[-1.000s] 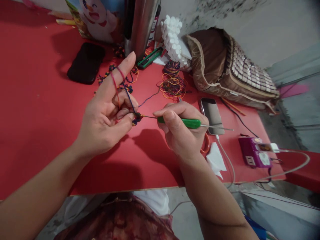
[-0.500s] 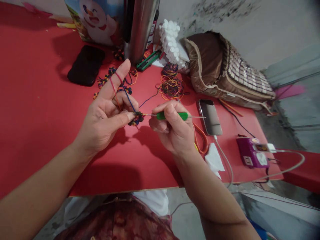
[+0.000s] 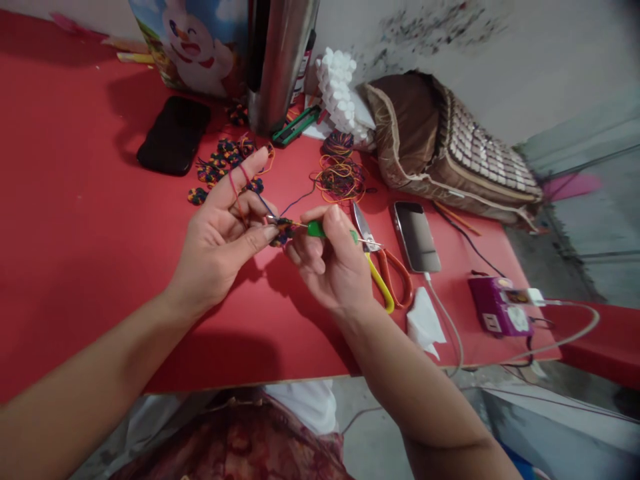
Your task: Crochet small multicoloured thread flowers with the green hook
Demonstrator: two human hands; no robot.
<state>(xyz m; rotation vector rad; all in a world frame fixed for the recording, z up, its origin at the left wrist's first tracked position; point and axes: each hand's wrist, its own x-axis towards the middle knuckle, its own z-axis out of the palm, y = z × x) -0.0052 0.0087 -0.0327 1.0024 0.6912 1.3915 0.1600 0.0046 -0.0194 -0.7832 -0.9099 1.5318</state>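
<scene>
Between thumb and fingers, my left hand (image 3: 215, 247) pinches a small multicoloured crochet piece (image 3: 284, 233). Its index finger is raised, with yarn (image 3: 237, 190) looped round it and running down to the piece. My right hand (image 3: 335, 260) grips a crochet hook (image 3: 316, 229) by its green handle, and the hook's metal tip lies at the piece close to my left thumb. Beyond the hands a tangle of multicoloured yarn (image 3: 340, 177) rests on the red table, a strand leading from it towards the piece. Several small crocheted pieces (image 3: 220, 163) lie behind my left hand.
Scissors (image 3: 383, 267) and a smartphone (image 3: 416, 237) with a cable lie right of my right hand. Behind stand a metal flask (image 3: 283, 67), a green box cutter (image 3: 296, 127) and a brown cushion-like bag (image 3: 450, 140). A black case (image 3: 174, 135) is at left, a purple box (image 3: 501, 307) at right.
My right hand has moved slightly left with the hook, closer to my left hand, uncovering more of the scissors. My left index finger has lowered a little and shifted right.
</scene>
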